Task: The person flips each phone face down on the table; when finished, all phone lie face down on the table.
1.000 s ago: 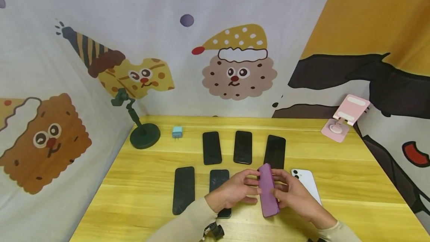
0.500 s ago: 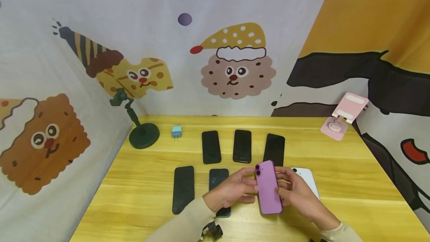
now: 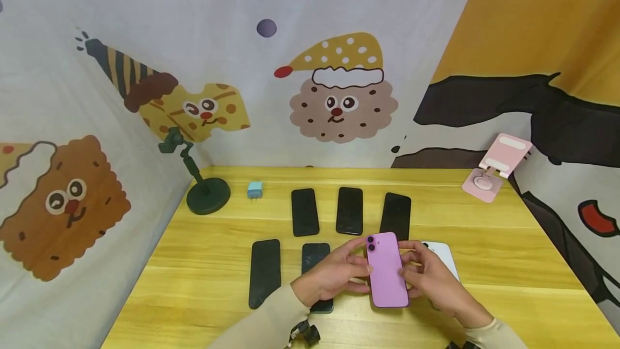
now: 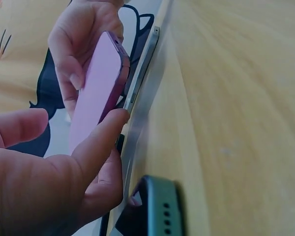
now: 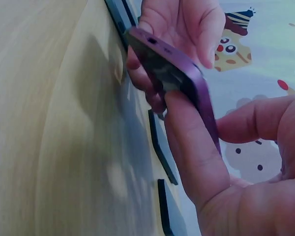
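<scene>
A pink smartphone (image 3: 389, 273) is held above the table in the head view, its back with two camera lenses facing up. My right hand (image 3: 428, 278) pinches its right edge, thumb on the back and fingers on the screen side, as the right wrist view shows. At the opposite edge is my left hand (image 3: 334, 272), fingers touching the phone; its thumb (image 4: 24, 127) stands apart from it in the left wrist view. Partly behind the right hand lies a white smartphone (image 3: 443, 257). A dark smartphone (image 3: 315, 256) is partly covered by the left hand.
Three black smartphones, left (image 3: 305, 212), middle (image 3: 350, 210) and right (image 3: 396, 215), form a back row on the wooden table (image 3: 194, 279). Another (image 3: 265, 273) lies front left. Behind are a dark green stand (image 3: 208, 195), a blue charger plug (image 3: 254, 189) and a pink phone stand (image 3: 504, 155).
The pink phone has turned from a tilted, edge-on pose until its back and camera lenses face up. Both hands stay at its sides; the phones on the table have not moved.
</scene>
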A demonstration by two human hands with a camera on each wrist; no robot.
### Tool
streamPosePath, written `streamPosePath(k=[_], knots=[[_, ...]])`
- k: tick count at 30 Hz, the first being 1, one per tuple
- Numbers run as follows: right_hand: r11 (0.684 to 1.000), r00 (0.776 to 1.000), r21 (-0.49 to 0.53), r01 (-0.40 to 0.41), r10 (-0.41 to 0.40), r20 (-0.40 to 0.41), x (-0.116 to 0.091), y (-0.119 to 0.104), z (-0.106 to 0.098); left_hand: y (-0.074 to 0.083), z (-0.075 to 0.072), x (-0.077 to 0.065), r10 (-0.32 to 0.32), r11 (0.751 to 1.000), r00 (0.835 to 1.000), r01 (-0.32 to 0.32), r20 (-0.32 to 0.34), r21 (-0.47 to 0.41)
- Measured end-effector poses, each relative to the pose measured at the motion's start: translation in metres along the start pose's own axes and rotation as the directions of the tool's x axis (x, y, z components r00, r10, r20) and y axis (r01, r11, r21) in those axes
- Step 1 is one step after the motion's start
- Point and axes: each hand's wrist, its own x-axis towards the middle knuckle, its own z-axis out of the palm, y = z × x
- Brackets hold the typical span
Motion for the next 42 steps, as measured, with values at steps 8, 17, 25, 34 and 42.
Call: streamPosePath(k=[8, 17, 25, 34, 42], knots=[[0.999, 0.999, -0.042, -0.015, 0.017, 0.042, 0.006, 0.005, -0.006, 0.002, 0.001, -0.001, 0.009, 1.000, 1.000, -0.009, 0.015, 0.020], [0.991, 0.999, -0.126, -0.033, 0.038, 0.032, 0.010, 0.014, -0.004, 0.007, 0.003, -0.003, -0.007, 0.987, 0.999, 0.013, -0.041, 0.161], [0.966, 1.000, -0.260, -0.001, 0.002, 0.002, 0.013, 0.018, -0.004, 0.007, 0.003, 0.001, -0.015, 0.972, 0.996, 0.036, -0.093, 0.233], [0.957, 1.000, -0.289, -0.015, 0.015, 0.000, 0.016, 0.018, -0.004, 0.003, 0.003, 0.007, 0.001, 0.969, 0.992, 0.030, -0.122, 0.245], [0.966, 0.998, -0.258, -0.032, 0.043, 0.035, 0.017, 0.017, -0.007, 0.004, 0.001, 0.005, -0.014, 0.972, 0.992, 0.042, -0.124, 0.231]])
